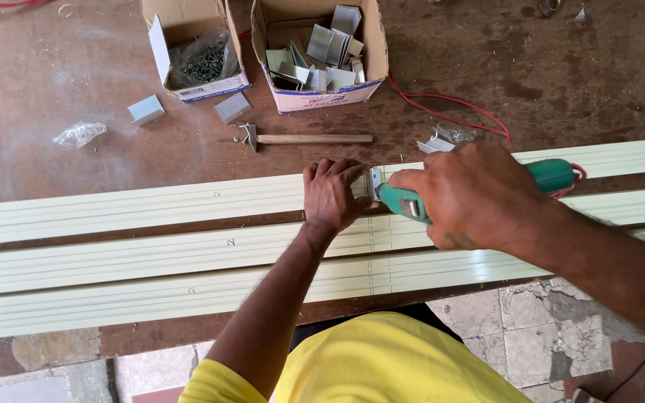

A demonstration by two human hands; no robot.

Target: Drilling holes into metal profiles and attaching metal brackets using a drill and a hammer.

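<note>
Drill applied to a metal bracket on the far cream slat; fixing in progress.

Left to right: the cream ribbed slats (113, 257) lie side by side along the brown workbench (54, 75), bearing no other brackets in view. The left hand (331, 195) lies flat, fingers curled loosely, pressing the small metal bracket (374, 183) onto the far slat. The right hand (466, 195) is closed around the green power drill (546, 176), its nose at the bracket. Beyond lie a hammer (307, 138), a box of screws (199, 60) and a box of spare brackets (321, 52), suggesting more fixings remain.

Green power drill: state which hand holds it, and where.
The right hand wraps the green power drill around its body; the left hand steadies a small metal bracket.
</note>
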